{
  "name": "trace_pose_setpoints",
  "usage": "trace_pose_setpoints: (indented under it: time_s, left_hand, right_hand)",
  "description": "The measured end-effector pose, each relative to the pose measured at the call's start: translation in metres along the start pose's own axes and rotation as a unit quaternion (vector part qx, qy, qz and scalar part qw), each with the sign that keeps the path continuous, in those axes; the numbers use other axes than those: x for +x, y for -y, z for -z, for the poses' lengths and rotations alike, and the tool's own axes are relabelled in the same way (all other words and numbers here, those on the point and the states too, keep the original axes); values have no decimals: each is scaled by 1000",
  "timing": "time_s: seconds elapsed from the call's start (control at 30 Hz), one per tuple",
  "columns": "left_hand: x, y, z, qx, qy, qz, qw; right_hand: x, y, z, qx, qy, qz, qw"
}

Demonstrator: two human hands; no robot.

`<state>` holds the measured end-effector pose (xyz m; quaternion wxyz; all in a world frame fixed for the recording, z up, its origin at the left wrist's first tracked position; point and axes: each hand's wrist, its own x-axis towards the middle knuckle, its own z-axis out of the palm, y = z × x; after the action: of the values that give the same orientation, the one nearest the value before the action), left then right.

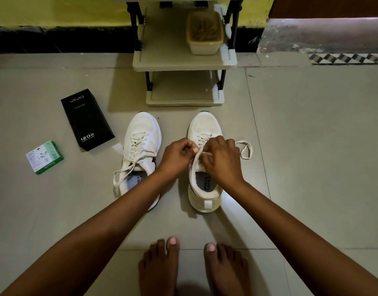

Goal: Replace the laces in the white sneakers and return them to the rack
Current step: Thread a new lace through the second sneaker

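Fingers of the left hand and right hand pinch the soft, limp lace over the light right sneaker, best gripped near its ends.

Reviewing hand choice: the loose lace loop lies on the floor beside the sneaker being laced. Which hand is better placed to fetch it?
Likely the right hand: the loop lies just off its outer side, while the left hand sits across the sneaker, pinching lace.

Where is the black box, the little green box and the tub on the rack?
black box [87,119], head view, middle of its top face.
green box [45,157], head view, its printed top face.
tub [205,47], head view, its front wall.
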<state>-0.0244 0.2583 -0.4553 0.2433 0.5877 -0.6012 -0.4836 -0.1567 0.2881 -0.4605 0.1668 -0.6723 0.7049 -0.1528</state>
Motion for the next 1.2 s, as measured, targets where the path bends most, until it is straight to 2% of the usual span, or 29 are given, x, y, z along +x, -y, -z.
trace_pose_setpoints:
  time_s: [0.07,0.1,0.17,0.27,0.33,0.37,0.4,0.47,0.5,0.57,0.63,0.67,0.7,0.77,0.8,0.87,0.9,0.93,0.97,1.0,1.03,1.07,1.1,1.13,1.2]
  left_hand:
    - [-1,-3,-2,35,-21,-48,998]
    - [-2,-8,1,9,-31,-57,998]
    - [-2,-28,14,-112,-49,-56,991]
    - [4,-60,44,-264,-73,-92,957]
    - [7,-67,54,-318,-54,-114,940]
    - [7,-65,52,-308,-45,-99,945]
    - [6,-58,45,-260,-41,-75,962]
    - [3,-36,27,-72,-13,-31,997]
    - [2,-25,19,33,19,-23,999]
    - [0,-7,10,199,59,-28,978]
    - [1,-2,10,235,76,-43,968]
    - [2,-4,12,184,98,-38,977]
    - [2,-10,15,84,118,-16,989]
    - [2,-26,23,-165,110,24,980]
    - [2,-38,32,-284,83,28,955]
    - [4,-60,55,-473,40,6,880]
    - [5,-68,68,-527,30,-8,849]
    - [7,-74,76,-542,24,-13,840]
    - [9,-75,80,-507,17,-8,862]
    - [10,-71,80,-416,12,9,909]
    - [10,-66,74,-266,14,30,963]
    - [9,-57,67,-93,20,44,995]
    - [8,-47,58,42,36,46,997]
    - [4,-37,48,119,64,39,990]
    - [-3,-20,28,148,122,13,981]
  right_hand:
    - [3,-5,3,4,24,-13,1000]
    - [5,-7,4,13,39,-7,999]
    - [7,-11,5,5,64,11,998]
    - [7,-16,7,35,82,24,996]
    - [7,-21,13,77,108,31,991]
    - [7,-24,16,110,131,33,985]
    - [6,-27,19,143,154,30,977]
    - [6,-33,23,184,175,26,967]
    - [6,-35,22,190,175,30,966]
    - [6,-36,18,190,168,33,967]
    - [8,-37,15,186,162,28,969]
    - [8,-37,13,183,158,27,970]
    - [8,-38,12,177,154,27,972]
    - [7,-39,10,169,146,29,974]
    - [6,-40,10,169,141,29,975]
    - [5,-40,8,179,136,26,974]
    - [4,-41,7,184,133,24,974]
    - [4,-41,7,188,130,23,973]
    - [4,-42,6,190,130,22,973]
    - [4,-42,6,192,131,21,972]
    - [4,-42,6,192,132,19,972]
    - [5,-42,5,192,134,20,972]
    - [5,-42,5,192,135,21,972]
    - [5,-42,4,193,134,22,972]
    - [5,-42,4,190,132,23,973]
